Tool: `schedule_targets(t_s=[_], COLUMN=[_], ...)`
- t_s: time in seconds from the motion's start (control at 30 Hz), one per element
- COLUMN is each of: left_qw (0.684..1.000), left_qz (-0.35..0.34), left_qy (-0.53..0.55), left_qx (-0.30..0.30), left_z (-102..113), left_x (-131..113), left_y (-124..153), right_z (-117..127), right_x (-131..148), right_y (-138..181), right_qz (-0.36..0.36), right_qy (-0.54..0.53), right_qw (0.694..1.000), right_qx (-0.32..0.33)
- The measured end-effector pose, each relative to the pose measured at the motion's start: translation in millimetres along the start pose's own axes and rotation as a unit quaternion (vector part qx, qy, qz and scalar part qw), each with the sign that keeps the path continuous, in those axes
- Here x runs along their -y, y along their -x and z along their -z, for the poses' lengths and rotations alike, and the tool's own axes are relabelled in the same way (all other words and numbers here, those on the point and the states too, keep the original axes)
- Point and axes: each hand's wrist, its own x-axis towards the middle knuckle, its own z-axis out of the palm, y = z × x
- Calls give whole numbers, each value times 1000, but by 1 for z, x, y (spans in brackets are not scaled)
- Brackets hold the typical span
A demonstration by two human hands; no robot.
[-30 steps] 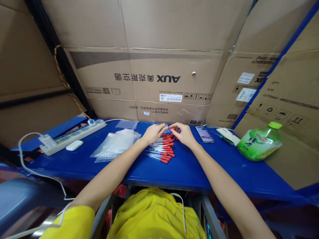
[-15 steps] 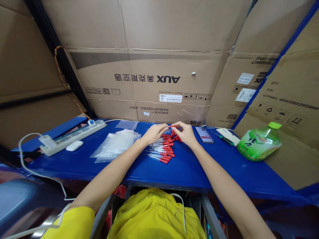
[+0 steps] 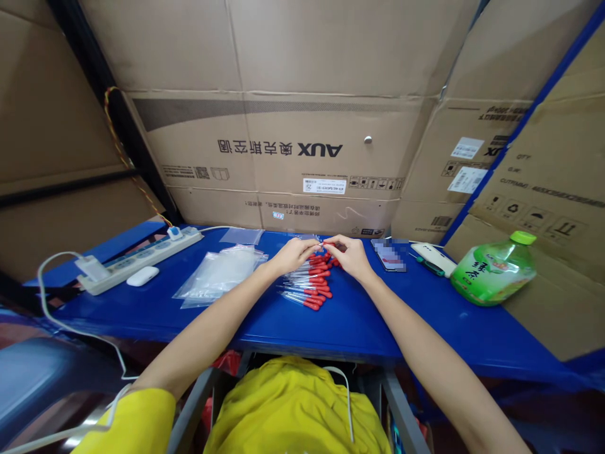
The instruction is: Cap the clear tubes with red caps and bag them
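Observation:
A row of clear droppers with red bulbs lies on the blue table. My left hand and my right hand meet at the far end of that row. Both hands are closed in a pinch, fingertips almost touching each other around a red-bulbed dropper. A stack of clear plastic bags lies to the left of my left hand.
A white power strip with a plugged charger and a white earbud case sit at the left. A phone, a white device and a green tea bottle lie at the right. Cardboard boxes wall the back.
My hands stay at the far end of the dropper row; the fingertips have shifted slightly and drawn closer together. Nothing else has moved.

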Motion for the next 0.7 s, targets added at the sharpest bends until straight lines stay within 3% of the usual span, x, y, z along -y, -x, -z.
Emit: schedule_targets(t_s=[0.37, 0.7], left_qw=[1000, 997], left_qz=[-10, -21], left_qy=[23, 74], left_qx=[-13, -7], left_z=[4, 7], left_x=[-6, -4], left_y=[-3, -1], right_z=[4, 2], right_x=[16, 14], right_y=[0, 3], right_qz=[-12, -12], right_qy=[-51, -55], right_qw=[998, 998], right_qx=[-18, -1])
